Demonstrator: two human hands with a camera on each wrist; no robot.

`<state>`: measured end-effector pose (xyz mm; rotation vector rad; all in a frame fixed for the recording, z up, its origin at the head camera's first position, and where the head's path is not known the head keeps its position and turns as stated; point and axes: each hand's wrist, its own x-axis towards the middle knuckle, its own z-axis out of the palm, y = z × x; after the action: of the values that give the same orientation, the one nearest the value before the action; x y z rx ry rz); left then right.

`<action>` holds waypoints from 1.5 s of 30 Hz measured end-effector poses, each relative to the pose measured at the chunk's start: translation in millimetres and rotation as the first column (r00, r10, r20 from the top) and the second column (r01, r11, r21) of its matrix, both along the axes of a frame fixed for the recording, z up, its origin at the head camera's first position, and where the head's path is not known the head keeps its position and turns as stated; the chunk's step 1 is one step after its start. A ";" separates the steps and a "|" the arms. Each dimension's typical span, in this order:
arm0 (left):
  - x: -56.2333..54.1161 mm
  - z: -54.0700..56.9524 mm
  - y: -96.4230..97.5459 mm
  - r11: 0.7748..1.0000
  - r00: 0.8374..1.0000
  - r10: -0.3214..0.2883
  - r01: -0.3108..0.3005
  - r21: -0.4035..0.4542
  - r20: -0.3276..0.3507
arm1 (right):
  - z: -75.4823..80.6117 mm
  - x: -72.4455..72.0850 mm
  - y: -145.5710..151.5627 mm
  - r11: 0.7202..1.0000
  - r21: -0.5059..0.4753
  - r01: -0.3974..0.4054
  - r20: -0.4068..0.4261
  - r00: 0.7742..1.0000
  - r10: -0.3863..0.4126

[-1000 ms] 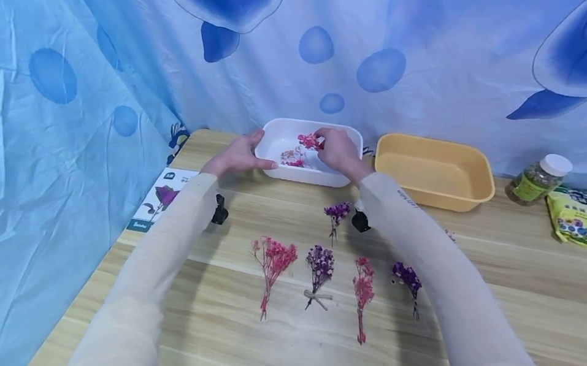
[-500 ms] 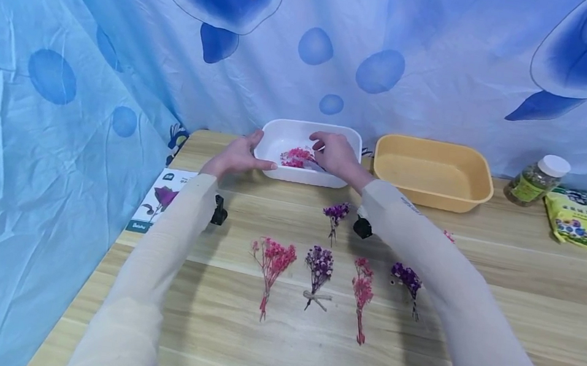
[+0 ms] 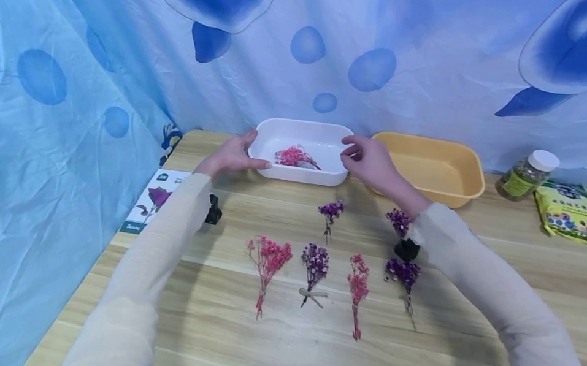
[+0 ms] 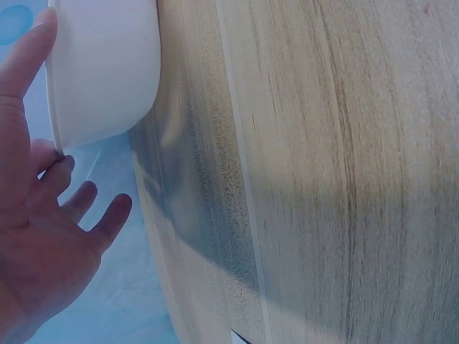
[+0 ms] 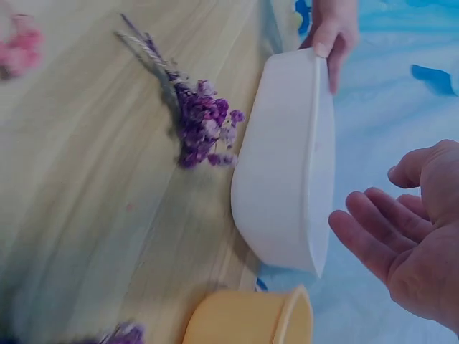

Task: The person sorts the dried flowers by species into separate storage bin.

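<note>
My left hand (image 3: 230, 153) grips the left end of a white plastic basin (image 3: 302, 175), its thumb over the near rim and the index finger at the far side; the other fingers stick out free in the left wrist view. Inside the basin lies a bunch of pink dried flowers (image 3: 294, 156). Just past the basin's right end hovers my right hand (image 3: 371, 163), holding nothing, fingers loosely bent. In the right wrist view its palm (image 5: 423, 265) faces the white basin (image 5: 280, 158). Between the hands and me lies a small purple bunch (image 3: 331, 209).
A yellow basin (image 3: 425, 194) stands right of the white one, partly behind my right hand. Several pink and purple bunches, one a twine-tied purple bunch (image 3: 315, 263), lie in front. Farther right are a lidded jar (image 3: 522, 179) and a yellow packet (image 3: 570, 213); a flower-print card (image 3: 154, 199) lies left.
My right hand has let go of the pink flower bunch in the white basin and moved right, out over the basin's end. The left hand keeps its grip on the basin.
</note>
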<state>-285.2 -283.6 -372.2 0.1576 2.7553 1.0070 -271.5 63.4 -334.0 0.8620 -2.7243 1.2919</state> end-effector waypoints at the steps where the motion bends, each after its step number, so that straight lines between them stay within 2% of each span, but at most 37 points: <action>1: 0.0 0.1 -0.6 1.000 1.000 0.004 -0.004 0.001 0.001 | 0.9 3.4 6.4 1.000 -0.005 0.000 0.001 1.000 0.000; 4: 0.8 0.4 -1.4 1.000 1.000 0.016 -0.016 0.010 0.010 | 2.3 12.9 25.2 1.000 -0.007 0.015 0.013 1.000 -0.015; 11: 4.1 2.0 0.9 0.999 0.999 0.037 -0.037 0.010 0.027 | 4.4 33.8 60.8 0.998 -0.008 0.069 0.099 0.993 -0.068; 21: 3.7 2.8 1.5 0.999 0.999 0.031 -0.031 0.017 0.022 | 5.5 71.9 101.0 0.994 0.026 0.110 0.041 0.993 -0.111; 30: 6.1 3.0 2.4 0.999 0.998 0.053 -0.053 -0.009 0.034 | -13.8 98.5 134.7 0.980 -0.003 0.201 -0.001 0.980 -0.201; 37: 5.5 2.3 3.2 0.999 0.998 0.048 -0.048 -0.021 0.033 | -31.2 115.4 164.1 0.965 0.011 0.260 0.007 0.965 -0.261; 41: 5.2 1.5 2.8 0.999 0.998 0.049 -0.048 -0.012 0.033 | -41.3 121.6 178.2 0.956 0.072 0.284 0.055 0.956 -0.288; 45: 5.5 1.3 2.0 0.999 0.998 0.046 -0.046 0.005 0.032 | -50.6 126.3 186.4 0.949 0.148 0.279 0.169 0.938 -0.302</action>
<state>-279.7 -281.6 -371.0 0.0784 2.7398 1.0201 -145.2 249.8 -384.7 0.3295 -2.9560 1.2140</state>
